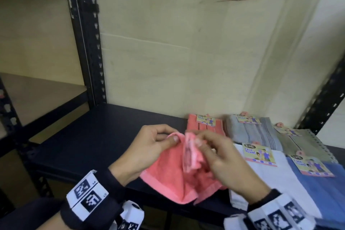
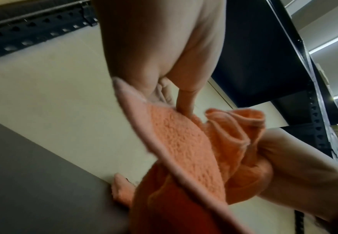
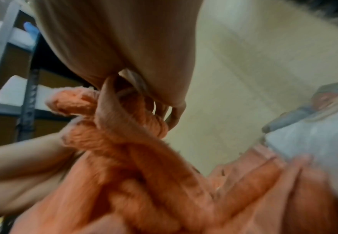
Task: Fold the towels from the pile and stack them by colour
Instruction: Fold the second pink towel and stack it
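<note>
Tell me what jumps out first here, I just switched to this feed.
The pink towel, held up at the shelf's front edge, with the left hand and right hand each pinching its top edge. To its right on the dark shelf lie towels with Face Towel tags: white, blue, and a folded pink towel behind.
</note>
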